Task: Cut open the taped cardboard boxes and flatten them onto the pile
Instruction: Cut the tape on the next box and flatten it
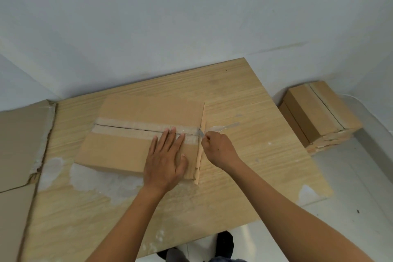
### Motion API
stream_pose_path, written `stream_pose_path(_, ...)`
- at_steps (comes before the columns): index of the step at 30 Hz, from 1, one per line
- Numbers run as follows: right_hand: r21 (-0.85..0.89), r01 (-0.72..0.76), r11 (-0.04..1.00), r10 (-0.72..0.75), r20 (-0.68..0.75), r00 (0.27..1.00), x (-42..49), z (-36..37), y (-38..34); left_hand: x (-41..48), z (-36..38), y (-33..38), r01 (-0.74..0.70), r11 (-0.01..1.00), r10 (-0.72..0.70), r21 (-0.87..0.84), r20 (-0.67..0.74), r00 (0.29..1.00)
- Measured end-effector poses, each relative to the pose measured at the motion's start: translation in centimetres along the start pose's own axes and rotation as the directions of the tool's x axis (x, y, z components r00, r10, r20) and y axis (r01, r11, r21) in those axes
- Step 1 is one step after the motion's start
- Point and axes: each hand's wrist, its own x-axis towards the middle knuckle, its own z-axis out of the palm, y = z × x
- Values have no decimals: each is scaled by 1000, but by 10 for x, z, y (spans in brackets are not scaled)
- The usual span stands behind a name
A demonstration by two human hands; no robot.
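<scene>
A brown cardboard box point(127, 147) lies on a wooden board point(244, 100), its top seam covered by a strip of clear tape point(136, 127). My left hand point(167, 159) lies flat on the box's right part, fingers spread over the tape. My right hand point(219, 147) is closed around a small blade point(201, 132) whose tip meets the tape at the box's right edge. A loose tail of tape point(225, 126) trails right onto the board.
A stack of cardboard boxes point(319, 112) sits on the floor at the right, by the wall. Flattened cardboard point(19, 155) lies at the left edge. White patches mark the board's near part. My shoes point(223, 242) show at the bottom.
</scene>
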Motion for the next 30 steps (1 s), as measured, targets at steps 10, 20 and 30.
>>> stream_pose_path(10, -33, 38, 999, -37, 37, 999, -26, 11, 2, -1, -1, 1, 21, 999, -22, -29, -25, 999)
stream_pose_path(20, 268, 11, 963, 23, -124, 992, -38, -10, 18, 14, -10, -6, 58, 987, -65, -149, -39, 997)
stream_pose_path(30, 334, 54, 941, 51, -297, 954, -11, 19, -25, 52, -57, -147, 475, 876, -478, 86, 21, 878)
